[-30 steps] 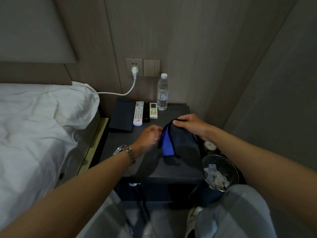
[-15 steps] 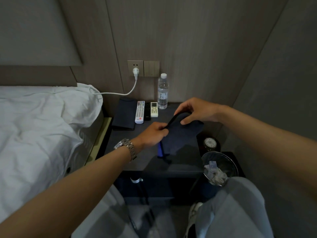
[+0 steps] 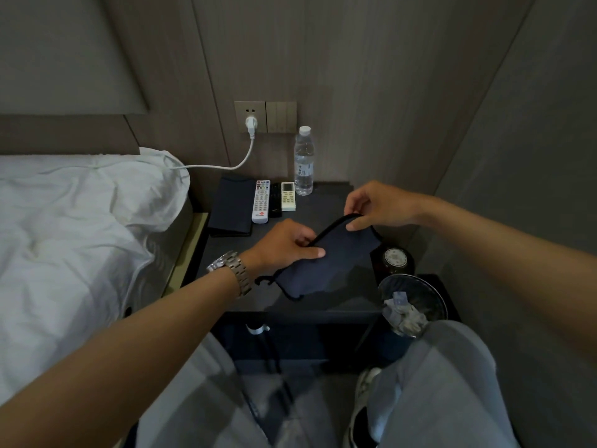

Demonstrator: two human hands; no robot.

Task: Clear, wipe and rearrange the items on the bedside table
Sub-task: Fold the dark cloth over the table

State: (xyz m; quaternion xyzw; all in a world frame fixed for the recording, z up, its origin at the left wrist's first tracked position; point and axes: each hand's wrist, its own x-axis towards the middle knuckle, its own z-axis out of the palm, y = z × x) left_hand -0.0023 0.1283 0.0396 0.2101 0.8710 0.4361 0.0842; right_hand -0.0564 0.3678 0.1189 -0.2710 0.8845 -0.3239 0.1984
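Note:
A dark blue cloth [image 3: 332, 260] with a black edge is stretched above the dark bedside table [image 3: 326, 202]. My left hand [image 3: 284, 245] pinches its near edge and my right hand [image 3: 376, 205] pinches its far top edge. At the back of the table lie a dark folder [image 3: 231, 208], a white remote [image 3: 261, 205], a black remote [image 3: 275, 205] and a cream remote [image 3: 288, 196]. A clear water bottle [image 3: 303, 161] stands upright by the wall.
The white bed [image 3: 74, 227] borders the table on the left. A white charger cable [image 3: 226, 164] runs from the wall socket [image 3: 250, 119] to the bed. A wire bin [image 3: 413, 305] with crumpled paper and a round dark object [image 3: 394, 257] sit to the table's right.
The cloth has been lifted and spread flatter between both hands; its bright blue side no longer shows. My right hand moved up and to the right.

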